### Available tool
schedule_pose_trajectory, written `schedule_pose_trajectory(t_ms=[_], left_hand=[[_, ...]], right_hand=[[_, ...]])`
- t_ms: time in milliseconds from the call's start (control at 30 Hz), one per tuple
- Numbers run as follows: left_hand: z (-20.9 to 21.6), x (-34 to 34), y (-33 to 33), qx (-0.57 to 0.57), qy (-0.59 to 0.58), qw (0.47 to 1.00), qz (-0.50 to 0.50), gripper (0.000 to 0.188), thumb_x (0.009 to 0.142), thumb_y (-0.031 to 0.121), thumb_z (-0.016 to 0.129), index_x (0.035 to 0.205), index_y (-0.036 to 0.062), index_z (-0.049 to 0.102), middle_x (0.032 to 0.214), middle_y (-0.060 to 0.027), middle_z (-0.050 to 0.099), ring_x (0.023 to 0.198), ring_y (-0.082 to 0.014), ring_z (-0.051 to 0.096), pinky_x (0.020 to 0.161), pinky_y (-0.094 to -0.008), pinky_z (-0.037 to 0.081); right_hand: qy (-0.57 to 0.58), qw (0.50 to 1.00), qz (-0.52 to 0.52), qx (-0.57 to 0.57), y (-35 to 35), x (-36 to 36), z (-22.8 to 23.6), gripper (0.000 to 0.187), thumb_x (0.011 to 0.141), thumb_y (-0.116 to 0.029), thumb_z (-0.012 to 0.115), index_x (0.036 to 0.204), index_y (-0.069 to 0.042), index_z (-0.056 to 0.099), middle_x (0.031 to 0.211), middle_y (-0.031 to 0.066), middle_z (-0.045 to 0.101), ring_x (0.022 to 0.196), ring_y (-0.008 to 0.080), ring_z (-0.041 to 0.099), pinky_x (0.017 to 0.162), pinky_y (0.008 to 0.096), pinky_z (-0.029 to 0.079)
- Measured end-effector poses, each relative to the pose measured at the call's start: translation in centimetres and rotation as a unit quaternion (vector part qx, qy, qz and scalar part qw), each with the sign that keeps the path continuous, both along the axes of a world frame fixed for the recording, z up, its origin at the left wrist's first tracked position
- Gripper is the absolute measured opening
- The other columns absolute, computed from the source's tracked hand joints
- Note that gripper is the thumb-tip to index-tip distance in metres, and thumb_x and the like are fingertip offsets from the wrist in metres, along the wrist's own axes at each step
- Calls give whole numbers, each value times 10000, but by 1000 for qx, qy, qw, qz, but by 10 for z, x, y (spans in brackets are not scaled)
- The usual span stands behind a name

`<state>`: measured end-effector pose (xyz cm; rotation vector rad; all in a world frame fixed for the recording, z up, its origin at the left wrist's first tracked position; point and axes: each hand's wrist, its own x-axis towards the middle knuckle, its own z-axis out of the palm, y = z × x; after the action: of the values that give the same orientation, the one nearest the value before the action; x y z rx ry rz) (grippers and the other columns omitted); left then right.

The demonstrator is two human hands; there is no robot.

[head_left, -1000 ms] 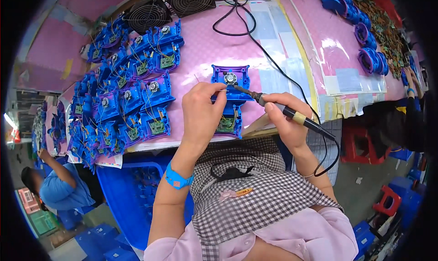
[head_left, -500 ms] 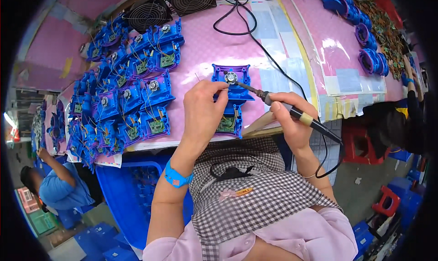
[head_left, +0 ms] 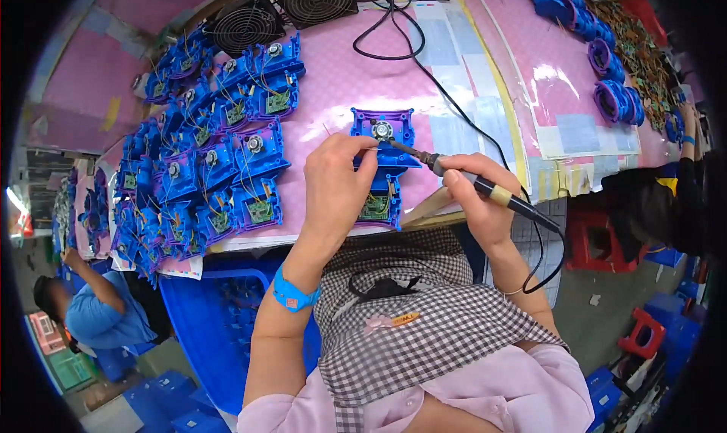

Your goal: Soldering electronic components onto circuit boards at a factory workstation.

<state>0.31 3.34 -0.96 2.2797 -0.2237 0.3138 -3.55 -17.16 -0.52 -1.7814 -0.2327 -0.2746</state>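
Observation:
A blue plastic housing (head_left: 403, 160) lies on the bench before me, a round metal speaker (head_left: 382, 131) in its upper part and a green circuit board (head_left: 374, 206) in its lower part. My left hand (head_left: 333, 181) is closed in a pinch on a thin wire (head_left: 327, 129), its fingertips beside the speaker. From the right, my right hand (head_left: 485, 202) grips a soldering iron (head_left: 524, 208) like a pen. The iron's tip reaches the lower edge of the speaker; whether it touches is too small to tell.
Rows of similar blue housings (head_left: 254, 151) crowd the left of the bench. Cooling fans (head_left: 318, 0) stand at the back. A black cable (head_left: 462, 109) crosses the pink bench mat (head_left: 333, 65). Blue rings (head_left: 617, 102) lie far right. A blue bin (head_left: 201, 334) sits below the left edge.
My right hand and the soldering iron have shifted slightly left, with the tip still by the speaker. My left hand has barely moved. At far right, another person's arm has moved.

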Motion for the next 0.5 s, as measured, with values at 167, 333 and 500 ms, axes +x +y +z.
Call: schedule_pose_trajectory(t_ms=[167, 333, 500], left_hand=[[0, -2, -1, -6, 5, 1000, 0, 119, 769, 36, 652, 872, 2, 700, 757, -139, 635, 670, -270, 619, 608, -371, 477], [-1, 0, 1, 1, 1, 1000, 2, 115, 771, 36, 649, 869, 1, 699, 758, -139, 634, 667, -274, 615, 607, -373, 474], [2, 6, -1, -4, -1, 1000, 0, 113, 774, 37, 646, 868, 5, 699, 756, -138, 631, 669, -280, 612, 607, -378, 472]], right_hand=[[9, 999, 0, 32, 8, 1, -6, 159, 836, -33, 615, 963, 36, 681, 770, 79, 652, 635, 94, 597, 563, 205, 465], [-2, 1000, 7, 8, 9, 7, -7, 160, 839, -36, 616, 962, 44, 678, 780, 86, 656, 639, 100, 600, 576, 207, 474], [-1, 999, -22, 50, 0, 8, 0, 167, 839, -37, 614, 967, 54, 670, 780, 100, 653, 645, 115, 605, 580, 217, 479]])
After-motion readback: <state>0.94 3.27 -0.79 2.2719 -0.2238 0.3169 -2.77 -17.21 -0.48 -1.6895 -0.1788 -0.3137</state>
